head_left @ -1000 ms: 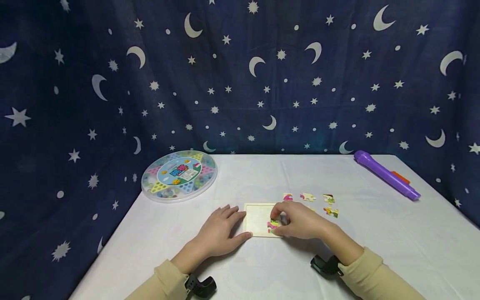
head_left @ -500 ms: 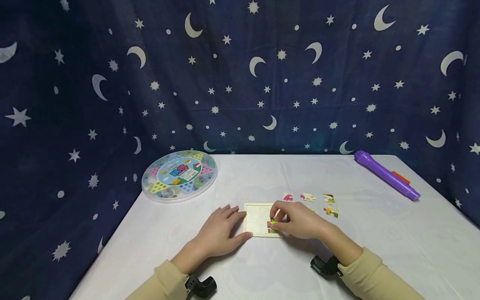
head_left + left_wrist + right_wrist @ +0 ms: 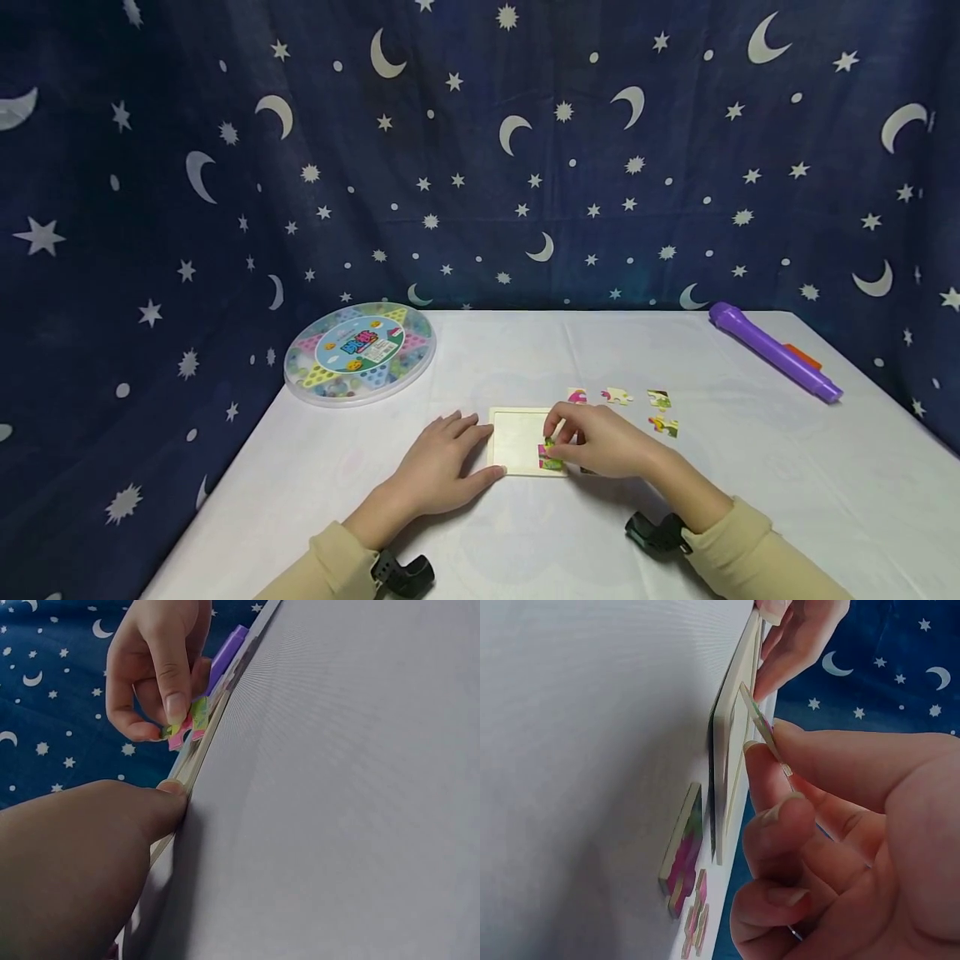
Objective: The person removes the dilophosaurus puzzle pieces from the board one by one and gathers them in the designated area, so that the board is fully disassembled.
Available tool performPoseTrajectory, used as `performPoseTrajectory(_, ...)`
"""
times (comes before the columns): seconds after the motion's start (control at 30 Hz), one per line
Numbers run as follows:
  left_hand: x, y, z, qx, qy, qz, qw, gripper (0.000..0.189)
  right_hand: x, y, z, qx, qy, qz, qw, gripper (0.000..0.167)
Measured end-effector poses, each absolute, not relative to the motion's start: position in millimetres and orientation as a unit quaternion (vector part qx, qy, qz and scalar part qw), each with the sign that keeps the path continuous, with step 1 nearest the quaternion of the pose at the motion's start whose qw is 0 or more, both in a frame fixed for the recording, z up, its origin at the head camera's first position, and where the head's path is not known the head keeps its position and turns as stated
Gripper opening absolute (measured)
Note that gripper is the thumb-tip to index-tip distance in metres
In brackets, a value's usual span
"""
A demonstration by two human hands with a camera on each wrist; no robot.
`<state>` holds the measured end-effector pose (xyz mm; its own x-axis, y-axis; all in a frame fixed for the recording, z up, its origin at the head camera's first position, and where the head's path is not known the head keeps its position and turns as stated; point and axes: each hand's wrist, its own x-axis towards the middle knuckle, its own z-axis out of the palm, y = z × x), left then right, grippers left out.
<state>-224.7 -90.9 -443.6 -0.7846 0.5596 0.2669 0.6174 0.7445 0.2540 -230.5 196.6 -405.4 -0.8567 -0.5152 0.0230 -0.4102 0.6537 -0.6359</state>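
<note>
My right hand (image 3: 603,442) pinches a pink, yellow and green jigsaw piece (image 3: 551,458) between thumb and fingers over the right part of a shallow wooden puzzle tray (image 3: 513,437). In the right wrist view the piece (image 3: 759,720) is tilted, its lower edge close over the tray (image 3: 721,765). Flat on the table at the tray's left side lies my left hand (image 3: 442,467), fingers stretched out. Its thumb (image 3: 172,789) touches the tray's near corner in the left wrist view. Part of the held piece is hidden behind the right thumb.
Several loose jigsaw pieces (image 3: 617,396) lie beyond and right of the tray; another piece (image 3: 682,847) lies close beside it, mostly under my right hand. A round board-game case (image 3: 360,354) sits back left, a purple toy microphone (image 3: 776,354) back right. A starry curtain (image 3: 480,167) hangs behind the table.
The piece in my right fingers has turned slightly and the thumb now covers more of it. My left hand stays at the tray's edge.
</note>
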Motion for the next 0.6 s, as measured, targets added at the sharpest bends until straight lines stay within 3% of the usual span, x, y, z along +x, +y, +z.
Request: performPoseTrajectory(0.6, -224.6, -91.3, -444.9, -0.315, -0.931, -0.161, 0.091, 0.063, -201.4, 257.4, -405.1, -0.198, 0.905, -0.370, 0.068, 0.023)
